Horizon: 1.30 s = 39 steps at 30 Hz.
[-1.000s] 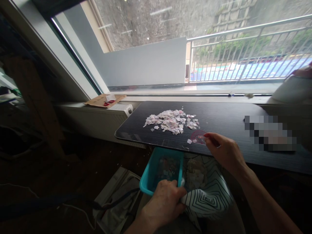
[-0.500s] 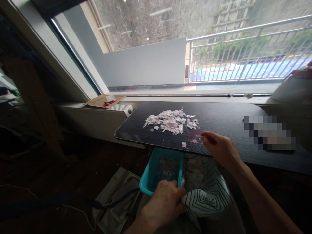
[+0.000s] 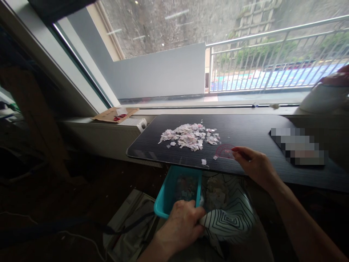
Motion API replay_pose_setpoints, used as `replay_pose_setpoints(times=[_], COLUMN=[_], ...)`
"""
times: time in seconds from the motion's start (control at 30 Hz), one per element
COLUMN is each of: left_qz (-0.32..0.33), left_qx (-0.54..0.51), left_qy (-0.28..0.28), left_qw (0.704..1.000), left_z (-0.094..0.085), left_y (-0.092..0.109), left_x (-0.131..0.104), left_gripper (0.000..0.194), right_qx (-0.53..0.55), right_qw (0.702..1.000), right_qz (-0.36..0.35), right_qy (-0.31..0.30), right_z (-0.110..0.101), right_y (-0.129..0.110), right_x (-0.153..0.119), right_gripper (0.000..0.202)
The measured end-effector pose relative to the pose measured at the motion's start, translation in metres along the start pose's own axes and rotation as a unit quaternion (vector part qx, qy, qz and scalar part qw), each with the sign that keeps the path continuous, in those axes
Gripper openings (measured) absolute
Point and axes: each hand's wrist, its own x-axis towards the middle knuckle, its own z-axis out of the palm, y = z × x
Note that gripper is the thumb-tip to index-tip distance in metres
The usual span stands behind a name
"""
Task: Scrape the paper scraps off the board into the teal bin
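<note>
My right hand [image 3: 252, 162] pinches a pink see-through protractor [image 3: 225, 151] by its right end, flat on or just over the dark table [image 3: 144, 145]. Beside its lower left corner lies a small white paper scrap [image 3: 215, 157], with another scrap [image 3: 204, 161] farther left. A pile of small paper pieces [image 3: 188, 135] covers the table's left middle. Below the table edge, my left hand [image 3: 182, 220] is closed on a white bag-like sheet with black line patterns [image 3: 230, 220]. More scraps [image 3: 216, 191] rest in its fold. A turquoise bin [image 3: 160, 203] next to that hand holds further scraps.
Red scissors [image 3: 119, 117] lie on a piece of cardboard [image 3: 102, 115] on the sill at left, beside a radiator [image 3: 133, 125]. A blurred-out dark object [image 3: 300, 145] is at the table's right. A white container [image 3: 321, 96] stands by the window.
My right hand has moved right with the protractor, away from the pile. One small scrap now shows at the protractor's left. My left hand keeps its grip on the patterned sheet.
</note>
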Motion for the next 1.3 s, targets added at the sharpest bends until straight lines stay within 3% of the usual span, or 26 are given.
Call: replay_pose_setpoints(times=[0.37, 1.0, 1.3], left_qz=[-0.009, -0.001, -0.003], left_qx=[-0.060, -0.104, -0.103], left_qy=[0.020, 0.021, 0.013], left_qw=[0.998, 0.994, 0.995], left_z=[-0.010, -0.019, -0.019], left_y=[-0.008, -0.002, -0.002], left_x=[-0.006, -0.008, -0.008], left_gripper=[0.001, 0.005, 0.006], right_qx=[0.104, 0.098, 0.108], right_qw=[0.994, 0.994, 0.992], right_qz=[0.009, 0.030, 0.051], right_qy=[-0.021, -0.045, -0.037], right_z=[0.008, -0.013, -0.016], right_y=[0.013, 0.003, 0.011], right_x=[0.004, -0.010, -0.011], right_gripper=[0.034, 0.028, 0.028])
